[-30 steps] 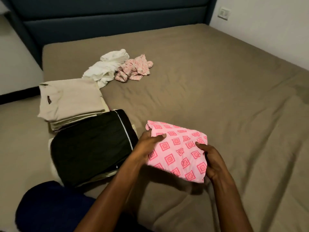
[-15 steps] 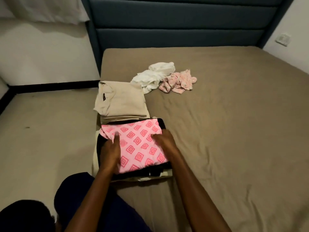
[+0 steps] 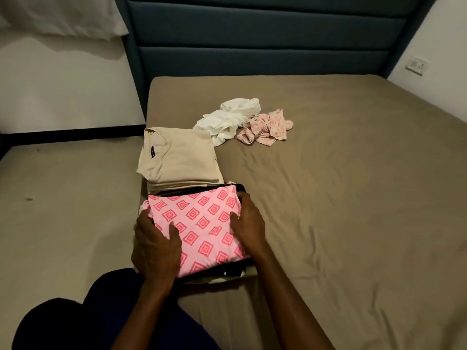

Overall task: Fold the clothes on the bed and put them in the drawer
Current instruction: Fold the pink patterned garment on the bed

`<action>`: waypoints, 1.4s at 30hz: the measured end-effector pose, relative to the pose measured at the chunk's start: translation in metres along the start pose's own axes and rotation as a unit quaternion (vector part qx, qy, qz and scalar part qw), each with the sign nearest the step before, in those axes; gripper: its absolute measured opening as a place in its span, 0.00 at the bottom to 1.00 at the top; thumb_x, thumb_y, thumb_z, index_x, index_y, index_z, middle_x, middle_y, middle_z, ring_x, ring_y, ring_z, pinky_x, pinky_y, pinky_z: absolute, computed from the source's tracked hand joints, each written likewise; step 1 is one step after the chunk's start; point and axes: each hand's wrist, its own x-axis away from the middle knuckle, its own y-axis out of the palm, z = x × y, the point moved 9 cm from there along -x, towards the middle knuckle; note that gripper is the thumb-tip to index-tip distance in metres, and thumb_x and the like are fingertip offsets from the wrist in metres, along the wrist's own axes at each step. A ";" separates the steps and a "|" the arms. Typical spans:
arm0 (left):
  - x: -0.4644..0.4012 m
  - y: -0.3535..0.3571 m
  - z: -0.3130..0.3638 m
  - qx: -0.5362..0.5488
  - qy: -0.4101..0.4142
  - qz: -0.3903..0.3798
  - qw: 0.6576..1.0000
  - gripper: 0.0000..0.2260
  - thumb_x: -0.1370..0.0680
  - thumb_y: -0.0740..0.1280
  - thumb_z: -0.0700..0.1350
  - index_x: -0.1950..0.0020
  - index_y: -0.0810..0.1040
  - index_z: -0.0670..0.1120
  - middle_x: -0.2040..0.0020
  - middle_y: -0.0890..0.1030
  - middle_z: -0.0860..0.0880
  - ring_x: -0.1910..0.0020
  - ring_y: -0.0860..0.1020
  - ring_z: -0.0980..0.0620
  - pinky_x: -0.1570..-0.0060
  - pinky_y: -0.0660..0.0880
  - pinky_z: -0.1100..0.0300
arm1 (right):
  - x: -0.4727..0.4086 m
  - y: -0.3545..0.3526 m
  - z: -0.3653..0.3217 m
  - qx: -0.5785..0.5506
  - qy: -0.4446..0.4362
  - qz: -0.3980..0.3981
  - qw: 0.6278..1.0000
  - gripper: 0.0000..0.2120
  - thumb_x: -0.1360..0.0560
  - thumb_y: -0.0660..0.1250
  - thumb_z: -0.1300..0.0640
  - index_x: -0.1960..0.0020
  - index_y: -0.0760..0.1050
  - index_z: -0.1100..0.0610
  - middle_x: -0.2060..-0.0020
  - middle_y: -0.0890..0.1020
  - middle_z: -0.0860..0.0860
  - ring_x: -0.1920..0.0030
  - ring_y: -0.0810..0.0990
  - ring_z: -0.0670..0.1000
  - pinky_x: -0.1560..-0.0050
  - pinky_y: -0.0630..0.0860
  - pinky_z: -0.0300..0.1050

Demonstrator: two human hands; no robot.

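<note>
Nearest the camera, the left hand (image 3: 155,245) lies on the near left corner of the folded pink patterned garment (image 3: 202,228), thumb on top of the cloth and the other fingers spread over its left edge. The right hand (image 3: 249,223) sits at the garment's right edge with fingers bent onto the fabric; whether they tuck under the fold I cannot tell. The pink piece rests on a folded black garment (image 3: 228,270), which shows only as a dark rim around it, at the left edge of the bed (image 3: 353,223). It looks like thin, light knit: soft, limp, and likely to slump out of its fold if lifted by one corner, so the safer hold is probably flat palms on two opposite edges, or both hands slid under the whole pile. Just beyond, touching the black layer, lies a folded beige stack (image 3: 177,162), squarer and thicker, which should carry well from underneath. Farther up the bed, the crumpled white garment (image 3: 227,120) and the small pink floral piece (image 3: 265,128) lie touching each other, unfolded; both look light and floppy and would need spreading flat first. No drawer is in view.
</note>
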 end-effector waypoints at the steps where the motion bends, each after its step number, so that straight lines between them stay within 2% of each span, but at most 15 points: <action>1: 0.000 -0.008 0.014 -0.019 0.042 0.029 0.999 0.29 0.23 0.70 0.50 0.26 0.63 0.45 0.31 0.72 0.38 0.37 0.73 0.36 0.45 0.76 0.38 | 0.002 -0.005 -0.014 0.076 -0.045 0.042 0.995 0.28 0.24 0.65 0.61 0.25 0.66 0.54 0.35 0.78 0.53 0.38 0.77 0.56 0.40 0.76 0.53; 3: -0.002 -0.004 0.040 -0.059 0.151 0.028 0.986 0.29 0.21 0.66 0.52 0.23 0.64 0.43 0.26 0.67 0.37 0.30 0.67 0.34 0.37 0.70 0.36 | 0.007 -0.010 -0.043 0.152 -0.124 0.098 0.976 0.29 0.23 0.63 0.55 0.23 0.65 0.56 0.29 0.74 0.56 0.33 0.73 0.58 0.33 0.72 0.55; 6: -0.009 0.042 0.041 -0.142 0.230 -0.087 0.959 0.31 0.18 0.52 0.61 0.18 0.60 0.47 0.19 0.59 0.37 0.20 0.56 0.36 0.24 0.55 0.37 | 0.008 0.018 -0.052 0.186 -0.177 0.036 0.966 0.33 0.18 0.49 0.40 0.18 0.59 0.55 0.20 0.64 0.59 0.20 0.61 0.59 0.22 0.60 0.56; 8: -0.014 0.069 0.022 -0.186 0.221 -0.137 0.947 0.35 0.18 0.42 0.67 0.17 0.59 0.49 0.18 0.55 0.38 0.18 0.52 0.38 0.22 0.48 0.35 | 0.006 0.045 -0.029 0.229 -0.166 -0.035 0.959 0.38 0.19 0.42 0.33 0.15 0.49 0.54 0.17 0.53 0.57 0.17 0.50 0.56 0.19 0.48 0.54; 10: -0.015 0.080 0.006 -0.193 0.207 -0.159 0.946 0.38 0.20 0.38 0.70 0.17 0.57 0.50 0.17 0.53 0.40 0.18 0.51 0.39 0.22 0.45 0.36 | 0.005 0.064 0.000 0.233 -0.137 -0.084 0.959 0.41 0.19 0.41 0.30 0.15 0.42 0.53 0.16 0.46 0.54 0.16 0.45 0.54 0.18 0.42 0.52; 16: -0.016 0.081 0.005 -0.190 0.194 -0.149 0.951 0.38 0.21 0.41 0.71 0.17 0.57 0.50 0.17 0.54 0.40 0.18 0.51 0.39 0.21 0.43 0.38 | -0.002 0.067 0.011 0.177 -0.129 -0.103 0.970 0.45 0.23 0.36 0.26 0.16 0.38 0.52 0.16 0.45 0.51 0.17 0.43 0.50 0.21 0.36 0.46; 20: -0.018 0.082 0.014 -0.223 0.187 -0.138 0.947 0.38 0.22 0.45 0.69 0.22 0.68 0.46 0.21 0.63 0.35 0.21 0.58 0.34 0.24 0.46 0.33 | -0.001 0.057 0.011 0.117 -0.134 -0.098 0.979 0.37 0.17 0.48 0.34 0.15 0.45 0.52 0.16 0.49 0.50 0.17 0.47 0.47 0.20 0.40 0.43; 24: -0.019 0.079 0.053 -0.229 0.235 -0.070 0.942 0.29 0.23 0.54 0.60 0.34 0.78 0.42 0.28 0.72 0.33 0.26 0.66 0.31 0.27 0.47 0.31 | -0.011 0.025 0.012 -0.031 -0.159 0.013 0.987 0.26 0.16 0.59 0.44 0.21 0.67 0.52 0.22 0.69 0.48 0.23 0.66 0.47 0.22 0.61 0.49; 26: -0.022 0.084 0.076 -0.189 0.270 -0.048 0.943 0.25 0.23 0.56 0.57 0.36 0.79 0.41 0.32 0.75 0.35 0.29 0.70 0.32 0.27 0.53 0.32 | -0.027 0.013 0.019 -0.060 -0.169 0.050 0.982 0.22 0.18 0.62 0.49 0.25 0.73 0.52 0.26 0.74 0.47 0.27 0.71 0.46 0.26 0.65 0.47; 29: -0.035 0.108 0.109 -0.104 0.299 -0.056 0.947 0.22 0.22 0.57 0.53 0.39 0.80 0.41 0.38 0.79 0.38 0.32 0.72 0.35 0.31 0.68 0.36 | -0.078 0.002 0.039 -0.049 -0.164 0.071 0.983 0.21 0.19 0.63 0.49 0.28 0.75 0.53 0.29 0.77 0.47 0.31 0.73 0.48 0.29 0.67 0.46; 32: -0.056 0.147 0.148 -0.081 0.358 -0.055 0.929 0.17 0.22 0.61 0.49 0.42 0.81 0.41 0.42 0.81 0.39 0.33 0.74 0.36 0.30 0.67 0.39 | -0.154 0.002 0.072 -0.039 -0.094 0.079 0.992 0.22 0.21 0.66 0.54 0.29 0.74 0.57 0.33 0.78 0.52 0.34 0.74 0.54 0.33 0.73 0.52; 35: -0.084 0.192 0.187 -0.165 0.369 -0.084 0.911 0.13 0.28 0.68 0.47 0.47 0.82 0.43 0.47 0.82 0.41 0.38 0.77 0.38 0.29 0.64 0.36 | -0.227 0.000 0.089 -0.016 -0.021 0.110 0.994 0.25 0.22 0.71 0.56 0.28 0.71 0.61 0.38 0.79 0.57 0.38 0.77 0.59 0.37 0.75 0.52; 37: -0.109 0.226 0.214 -0.207 0.360 -0.131 0.900 0.16 0.34 0.73 0.47 0.49 0.82 0.43 0.51 0.82 0.42 0.44 0.78 0.40 0.31 0.68 0.39 | -0.282 0.000 0.087 -0.034 0.006 0.129 0.991 0.28 0.25 0.73 0.53 0.28 0.70 0.60 0.42 0.79 0.56 0.41 0.78 0.59 0.39 0.76 0.54; 40: -0.150 0.273 0.247 -0.204 0.335 -0.177 0.903 0.20 0.40 0.79 0.45 0.50 0.83 0.42 0.57 0.83 0.44 0.54 0.81 0.43 0.47 0.78 0.52 | -0.356 0.010 0.090 -0.064 0.014 0.134 0.989 0.33 0.29 0.74 0.42 0.30 0.70 0.54 0.40 0.81 0.54 0.40 0.79 0.57 0.40 0.78 0.55; 42: -0.187 0.313 0.270 -0.151 0.327 -0.203 0.910 0.20 0.30 0.75 0.41 0.39 0.79 0.41 0.47 0.84 0.42 0.48 0.82 0.42 0.47 0.77 0.52 | -0.387 0.016 0.100 -0.086 0.022 0.148 0.985 0.27 0.27 0.71 0.39 0.33 0.72 0.48 0.43 0.83 0.50 0.43 0.82 0.55 0.44 0.79 0.53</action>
